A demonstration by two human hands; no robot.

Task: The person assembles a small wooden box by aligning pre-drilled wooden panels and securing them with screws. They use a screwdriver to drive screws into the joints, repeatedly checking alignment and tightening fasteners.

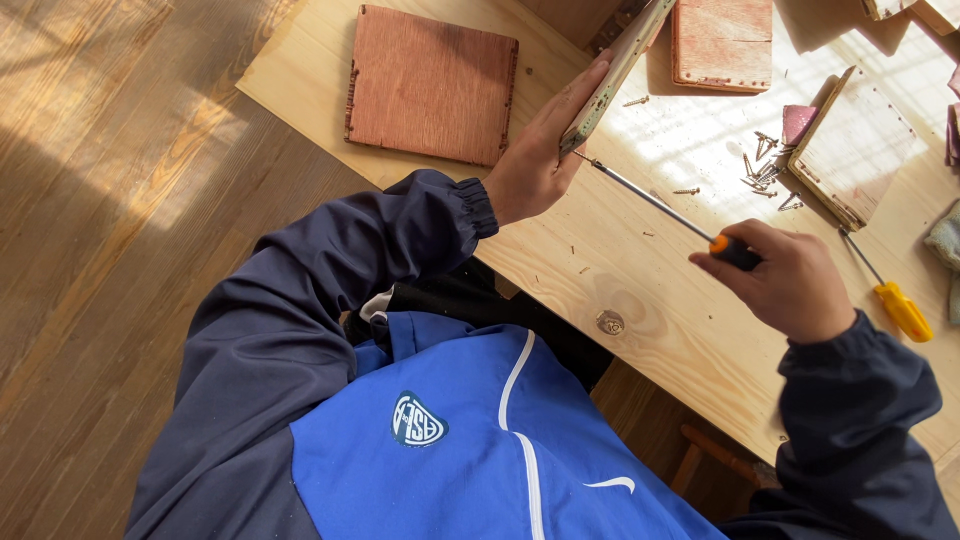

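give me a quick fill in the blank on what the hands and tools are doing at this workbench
1. The right hand grips a ____ whose tip meets the panel's edge.
2. The left hand steadies a thin wooden panel standing on its ____.
3. The spare screwdriver lying on the table has a ____ handle.
4. Loose ____ lie scattered beside the light board.

Missing words: screwdriver; edge; yellow; screws

Pale wooden table (640, 300): reddish panel (430, 85), loose screws (765, 170), yellow-handled screwdriver (890, 295), framed board (850, 145).
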